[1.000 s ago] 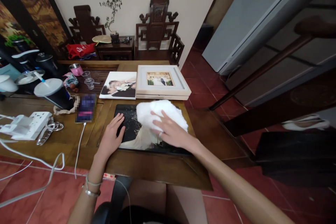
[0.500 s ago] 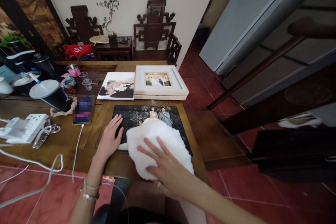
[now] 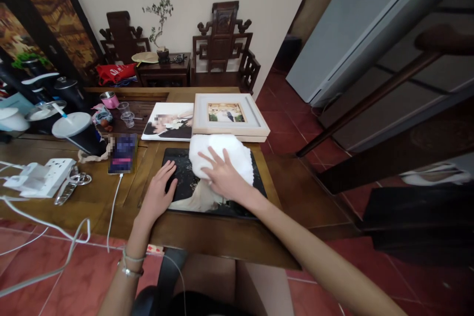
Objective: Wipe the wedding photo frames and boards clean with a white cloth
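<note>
A dark wedding photo panel lies flat on the wooden table in front of me. My left hand rests on its left edge, open, with the fingers stretched out. Over the panel's upper right part is a white fluffy cloth. My right hand presses down on this cloth with its fingers spread apart. The cloth covers the couple in the picture, while the pale dress train shows below it. The cloth's far edge reaches the framed photo behind, and I cannot tell whether they touch.
A photo print lies left of the frame. Further left are a phone on a cable, a lidded dark cup, a white power strip and small clear cups. The wooden table ends close to my legs.
My right hand has slid the white cloth away from me, from the panel's near right part to its far edge. The dress train is uncovered and the couple hidden. My left hand stays put.
</note>
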### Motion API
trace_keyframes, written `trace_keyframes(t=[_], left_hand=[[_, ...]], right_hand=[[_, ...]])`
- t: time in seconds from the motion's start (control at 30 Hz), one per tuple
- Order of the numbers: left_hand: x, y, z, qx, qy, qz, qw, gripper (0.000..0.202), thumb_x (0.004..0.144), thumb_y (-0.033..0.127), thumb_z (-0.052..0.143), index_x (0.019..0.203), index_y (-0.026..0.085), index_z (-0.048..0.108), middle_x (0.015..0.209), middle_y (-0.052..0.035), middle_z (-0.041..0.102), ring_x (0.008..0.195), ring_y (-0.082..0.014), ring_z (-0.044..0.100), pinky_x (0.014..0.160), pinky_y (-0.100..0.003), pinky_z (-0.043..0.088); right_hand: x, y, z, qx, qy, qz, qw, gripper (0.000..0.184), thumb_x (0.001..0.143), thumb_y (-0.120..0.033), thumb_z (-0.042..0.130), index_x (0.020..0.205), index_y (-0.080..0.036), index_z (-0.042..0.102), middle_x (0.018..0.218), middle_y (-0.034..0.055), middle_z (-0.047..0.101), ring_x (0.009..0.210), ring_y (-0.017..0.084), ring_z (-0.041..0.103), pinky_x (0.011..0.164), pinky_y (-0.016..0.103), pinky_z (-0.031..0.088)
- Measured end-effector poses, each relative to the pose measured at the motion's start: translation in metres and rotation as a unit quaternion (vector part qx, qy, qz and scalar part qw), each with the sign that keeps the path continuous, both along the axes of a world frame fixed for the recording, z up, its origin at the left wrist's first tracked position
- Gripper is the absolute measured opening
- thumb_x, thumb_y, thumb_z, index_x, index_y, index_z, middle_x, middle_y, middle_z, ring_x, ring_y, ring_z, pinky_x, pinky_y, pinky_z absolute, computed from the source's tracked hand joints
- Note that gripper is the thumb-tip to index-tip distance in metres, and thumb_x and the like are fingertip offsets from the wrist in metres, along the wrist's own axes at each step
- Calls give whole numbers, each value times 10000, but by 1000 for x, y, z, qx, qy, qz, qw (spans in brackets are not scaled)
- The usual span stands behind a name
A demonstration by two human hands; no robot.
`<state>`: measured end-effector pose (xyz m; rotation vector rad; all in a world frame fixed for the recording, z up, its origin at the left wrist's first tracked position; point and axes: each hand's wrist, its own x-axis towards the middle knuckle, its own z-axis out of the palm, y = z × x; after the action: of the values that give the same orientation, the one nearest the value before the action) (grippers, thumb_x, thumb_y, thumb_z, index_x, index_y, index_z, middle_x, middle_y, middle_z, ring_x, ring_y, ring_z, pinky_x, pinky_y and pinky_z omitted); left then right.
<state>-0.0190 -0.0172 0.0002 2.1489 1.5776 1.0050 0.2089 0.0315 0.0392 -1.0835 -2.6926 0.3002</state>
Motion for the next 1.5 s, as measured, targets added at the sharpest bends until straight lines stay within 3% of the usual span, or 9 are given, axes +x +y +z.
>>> trace_keyframes(t=[0.23,0.33,0.5,0.77,0.9,1.07,1.23,1.37,1.5], left_hand=[[0,-1,-1,-2,14,1,1000,403,933,273,444,1318,182,520,1411,-127,496,1364,-240,391,1128,-486,320],[0,0,-2,0,17,0,1000,401,933,265,442,1318,185,521,1413,-125,495,1364,-239,389,1126,-483,325],[-2,1,-5,1,12,-4,1000,414,931,262,454,1335,187,504,1426,-118,481,1369,-235,382,1130,-475,320],[-1,1,-2,7,11,0,1000,387,933,267,447,1291,157,541,1400,-133,509,1354,-228,407,1126,-460,334],[-1,0,0,0,10,2,1000,392,932,273,449,1298,165,535,1400,-130,508,1354,-231,407,1127,-469,329],[0,-1,0,1,11,-1,1000,401,933,271,447,1305,146,529,1402,-146,503,1358,-240,400,1131,-470,321],[1,-1,0,2,16,2,1000,402,936,266,442,1314,158,524,1413,-137,493,1360,-244,397,1133,-478,317],[0,-1,-2,3,15,1,1000,406,936,266,446,1321,159,519,1420,-133,487,1363,-241,392,1137,-468,315],[-1,0,-3,6,14,0,1000,410,933,271,454,1322,158,516,1416,-134,491,1362,-237,394,1134,-468,318]], right_hand=[[10,-100,-11,-48,5,81,996,261,712,-213,664,962,-262,717,1535,39,308,1427,401,80,1094,701,-17],[20,-116,-2,-62,17,115,991,254,739,-234,627,984,-230,697,1519,66,339,1434,359,103,1124,655,4],[24,-64,11,-45,53,75,995,202,864,-201,483,970,-174,654,1315,167,559,1385,276,303,1151,538,169],[3,32,20,-49,23,-53,997,310,974,-335,362,1053,-136,586,1101,178,650,1129,327,555,1008,531,358],[3,16,11,-39,14,-41,998,253,927,-244,414,1065,-155,606,1128,163,646,1240,328,471,1049,564,297],[12,-64,-10,-23,16,13,1000,266,750,-170,579,994,-215,673,1448,109,439,1405,355,210,1117,642,41],[24,-128,-11,-55,15,80,995,238,720,-219,631,948,-235,694,1551,53,271,1436,370,57,1102,670,-47],[33,-114,-1,-39,18,80,996,222,750,-136,552,920,-197,680,1506,90,361,1439,313,128,1140,617,40],[37,-52,6,-27,34,42,998,239,846,-133,449,987,-164,639,1317,160,566,1395,268,294,1147,564,160]])
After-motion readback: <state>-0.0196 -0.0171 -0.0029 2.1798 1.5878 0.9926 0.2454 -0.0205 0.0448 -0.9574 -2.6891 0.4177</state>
